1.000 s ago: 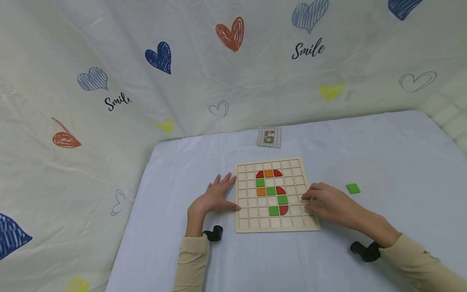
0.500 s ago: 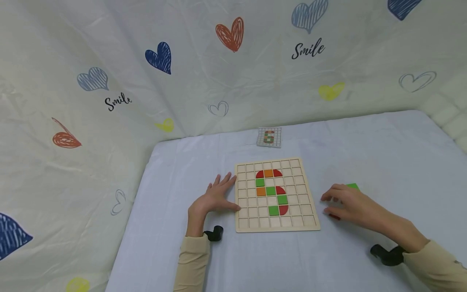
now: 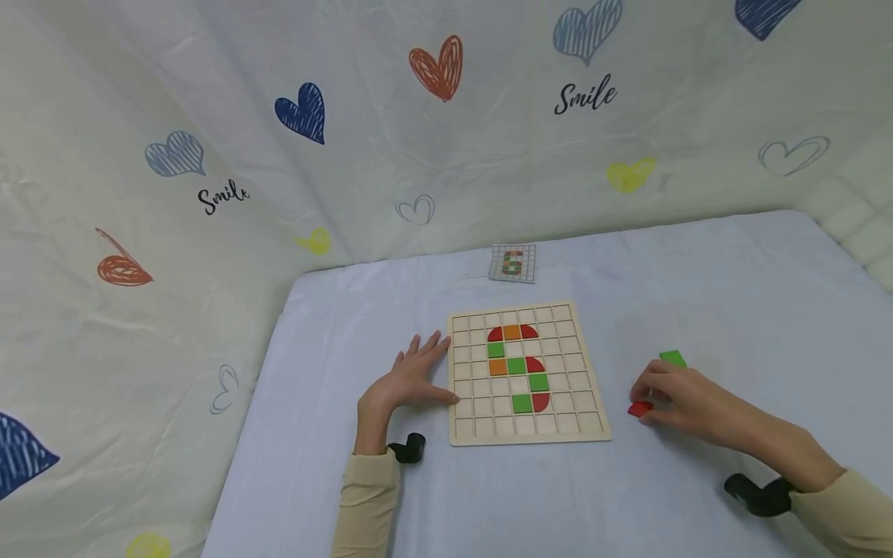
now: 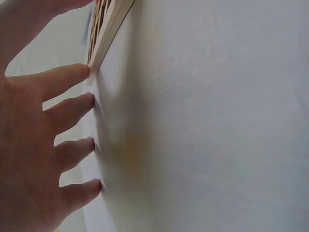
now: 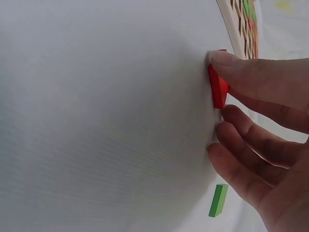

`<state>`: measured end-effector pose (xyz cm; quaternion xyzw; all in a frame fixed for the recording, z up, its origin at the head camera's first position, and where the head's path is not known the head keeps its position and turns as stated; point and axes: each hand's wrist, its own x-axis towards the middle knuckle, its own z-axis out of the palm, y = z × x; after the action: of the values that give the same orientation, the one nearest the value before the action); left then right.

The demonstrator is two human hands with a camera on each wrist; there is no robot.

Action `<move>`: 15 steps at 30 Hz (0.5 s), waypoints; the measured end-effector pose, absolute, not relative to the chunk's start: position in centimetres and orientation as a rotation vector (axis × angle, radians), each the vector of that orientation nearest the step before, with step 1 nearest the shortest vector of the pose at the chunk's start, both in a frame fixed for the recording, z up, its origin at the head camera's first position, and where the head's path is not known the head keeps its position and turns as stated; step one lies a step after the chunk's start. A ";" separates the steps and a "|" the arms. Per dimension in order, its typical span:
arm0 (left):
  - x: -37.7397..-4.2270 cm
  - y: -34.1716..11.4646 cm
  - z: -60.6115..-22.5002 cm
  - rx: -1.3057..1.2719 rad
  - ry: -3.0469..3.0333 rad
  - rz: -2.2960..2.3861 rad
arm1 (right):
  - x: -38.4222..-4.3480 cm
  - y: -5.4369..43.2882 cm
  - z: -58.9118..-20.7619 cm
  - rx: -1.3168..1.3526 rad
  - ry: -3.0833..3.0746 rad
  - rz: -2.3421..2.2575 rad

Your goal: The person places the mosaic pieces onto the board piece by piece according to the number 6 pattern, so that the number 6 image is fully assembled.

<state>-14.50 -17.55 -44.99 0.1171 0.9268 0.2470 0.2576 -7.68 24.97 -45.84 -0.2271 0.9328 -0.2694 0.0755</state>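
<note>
A wooden grid board (image 3: 498, 426) lies on the white cloth, with green and orange squares and red quarter-round tiles set in some of its cells. Fingers spread, my left hand (image 3: 407, 380) rests at the board's left edge; thumb and index finger touch it. To the right of the board, my right hand (image 3: 687, 399) pinches a red tile (image 5: 218, 87) between thumb and index finger, low over the cloth. Its full outline is partly hidden by the thumb. A green square tile (image 3: 673, 358) lies just beyond that hand, partly covered by it in the head view.
A small pattern card (image 3: 512, 263) lies behind the board, printed with a coloured figure on a grid. A pale curtain (image 3: 363, 155) with printed hearts hangs behind the table. Both wrists carry black cameras (image 3: 413, 448).
My right hand has moved from the board's right edge out to the right, where a red tile now shows at its fingertips. The left hand stays in place.
</note>
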 end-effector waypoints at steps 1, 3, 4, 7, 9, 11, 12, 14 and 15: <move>-14.5 -17.6 -45.0 0.318 2.513 0.671 | -7.7 25.0 -45.9 -0.688 2.798 -0.814; -14.5 -17.6 -45.0 0.320 2.513 0.671 | -7.7 25.0 -46.0 -0.705 2.799 -0.823; -14.5 -17.6 -45.0 0.321 2.514 0.671 | -7.7 24.9 -46.0 -0.709 2.797 -0.825; -14.5 -17.6 -44.9 0.321 2.516 0.667 | -7.9 24.8 -46.0 -0.741 2.770 -0.838; -14.4 -17.6 -44.8 0.322 2.516 0.665 | -8.0 24.6 -46.0 -0.757 2.744 -0.842; -14.4 -17.6 -44.8 0.325 2.516 0.663 | -8.1 24.6 -46.0 -0.774 2.720 -0.850; -14.4 -17.6 -44.8 0.327 2.516 0.662 | -8.2 24.5 -46.0 -0.780 2.714 -0.851; -14.5 -17.6 -44.8 0.331 2.516 0.663 | -8.2 24.5 -46.1 -0.788 2.716 -0.860; -14.5 -17.6 -44.8 0.333 2.516 0.663 | -8.2 24.4 -46.1 -0.796 2.721 -0.870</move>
<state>-14.47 -17.60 -44.85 0.1227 0.9271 0.2442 0.2565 -8.17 24.45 -46.14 -0.2673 0.9140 -0.2922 0.0882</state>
